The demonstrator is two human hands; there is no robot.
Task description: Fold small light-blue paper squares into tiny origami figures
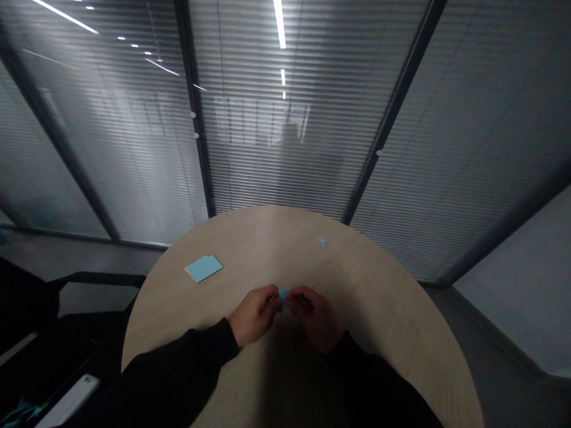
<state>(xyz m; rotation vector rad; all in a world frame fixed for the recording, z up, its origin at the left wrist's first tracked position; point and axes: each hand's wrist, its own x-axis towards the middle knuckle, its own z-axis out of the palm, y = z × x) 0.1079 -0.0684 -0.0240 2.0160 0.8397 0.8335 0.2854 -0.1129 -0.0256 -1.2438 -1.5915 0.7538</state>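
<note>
Between my two hands, just above the middle of the round table, is a small piece of folded light-blue paper [284, 293]. My left hand [256, 310] pinches its left side between thumb and fingers. On the other side my right hand [314, 315] grips it the same way. Most of the paper is hidden by my fingertips, so its exact shape cannot be told. A stack of light-blue paper sheets [204, 268] lies flat to the left of my hands. Farther back on the right rests a small folded blue paper piece [321, 241], apart from both hands.
The round wooden table [401, 333] reaches up to a glass wall with blinds [276, 172]. At the left stands a black chair [98, 278]. A white phone-like object [71, 401] lies at the lower left, beside the table.
</note>
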